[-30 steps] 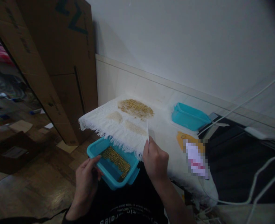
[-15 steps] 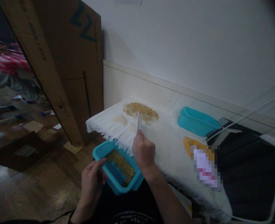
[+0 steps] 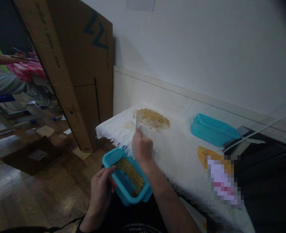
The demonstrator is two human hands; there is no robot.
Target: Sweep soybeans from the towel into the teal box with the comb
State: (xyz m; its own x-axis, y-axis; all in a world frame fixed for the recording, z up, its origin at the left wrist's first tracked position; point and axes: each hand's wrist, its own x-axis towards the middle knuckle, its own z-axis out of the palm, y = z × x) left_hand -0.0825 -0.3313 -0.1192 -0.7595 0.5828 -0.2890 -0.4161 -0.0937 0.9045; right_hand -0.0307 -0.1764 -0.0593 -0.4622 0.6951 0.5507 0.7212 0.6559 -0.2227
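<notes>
My left hand (image 3: 101, 186) pinches the left rim of a blue plastic box (image 3: 109, 159), thumb on top of the edge. Yellowish beans, like soybeans (image 3: 131, 173), lie in a band inside it. The box sits at my lap, just under the fringed edge of a white cloth (image 3: 110, 125). Closed in a fist, my right hand (image 3: 142, 148) grips a thin, flat white piece (image 3: 136, 121), seen nearly edge-on. Its tip is at the left end of a spread bean pile (image 3: 155, 118) on the cloth. Left of the piece lies a patch of pale fine grains (image 3: 127, 126).
A second blue box (image 3: 214, 132) stands on the cloth at right, near a white cable (image 3: 264, 127). An orange item (image 3: 202, 155) lies in front of it. A tall cardboard box (image 3: 82, 74) stands at left; another person's arm (image 3: 2, 59) shows beyond.
My right hand has moved left with the white piece, from mid-pile to the pile's left end. My left hand stays on the box rim. The whole view has shifted slightly.
</notes>
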